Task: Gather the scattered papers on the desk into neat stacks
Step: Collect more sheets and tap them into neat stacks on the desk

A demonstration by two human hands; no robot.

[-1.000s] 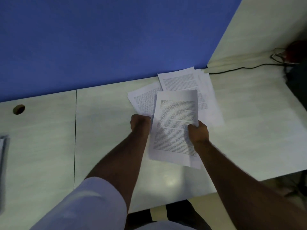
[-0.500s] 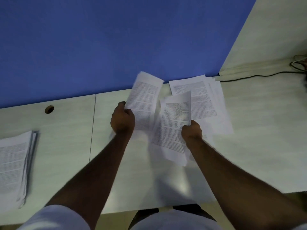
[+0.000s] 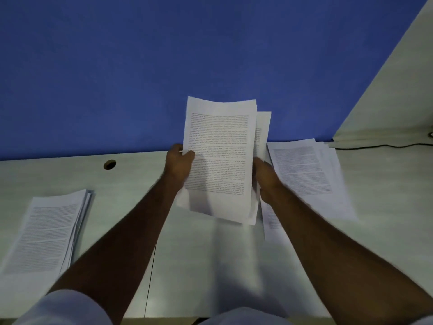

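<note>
The sheaf [image 3: 219, 160] is light, limp and prone to sliding apart; grip both long edges near mid-height, as now. The left hand [image 3: 179, 164] pinches its left edge, and the right hand [image 3: 263, 174] grips its right edge, above the desk [image 3: 210, 266]. Sheets are white, printed, unevenly aligned. Loose pages [image 3: 304, 170] lie right; a stack [image 3: 50, 228] lies left.

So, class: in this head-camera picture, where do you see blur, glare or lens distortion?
Head view: dim, bluish light; motion blur smears the forearms and the loose white printed sheets on the right; a soft glare patch sits on the pale desk near its front edge; the printed text on the held white paper bundle stays unreadable; the wide lens tilts the blue wall.
</note>
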